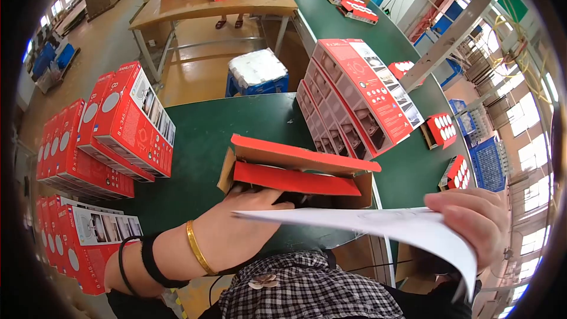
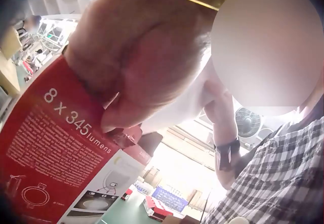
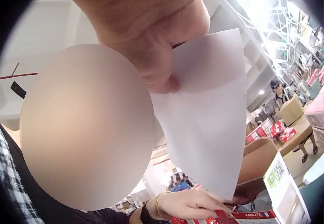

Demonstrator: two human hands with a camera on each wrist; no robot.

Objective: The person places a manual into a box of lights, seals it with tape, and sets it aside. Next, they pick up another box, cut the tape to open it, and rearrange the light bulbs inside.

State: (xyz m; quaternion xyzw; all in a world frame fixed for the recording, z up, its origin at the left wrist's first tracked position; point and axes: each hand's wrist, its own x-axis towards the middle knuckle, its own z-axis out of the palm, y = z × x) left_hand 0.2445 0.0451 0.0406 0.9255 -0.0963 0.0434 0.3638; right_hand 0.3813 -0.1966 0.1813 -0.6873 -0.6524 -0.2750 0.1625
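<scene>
An opened red carton [image 1: 307,156] stands on the green table in front of the person, its top flaps up. The left hand [image 1: 239,224] is at its near side, fingers curled over the edge; in the left wrist view that hand [image 2: 147,57] grips the edge of the red box [image 2: 55,143]. A white paper sheet [image 1: 378,221] is pinched by the right hand [image 1: 475,221] and slants over the carton's near right part. The right wrist view shows the sheet [image 3: 207,112] hanging from the right hand [image 3: 157,46] towards the carton. The carton's inside is mostly hidden.
Red boxes [image 1: 127,118] stand in stacks at the left, and more [image 1: 366,94] at the back right. Smaller opened boxes [image 1: 440,130] lie along the table's right side. Beyond are a blue stool [image 1: 257,71] and a wooden table [image 1: 212,9].
</scene>
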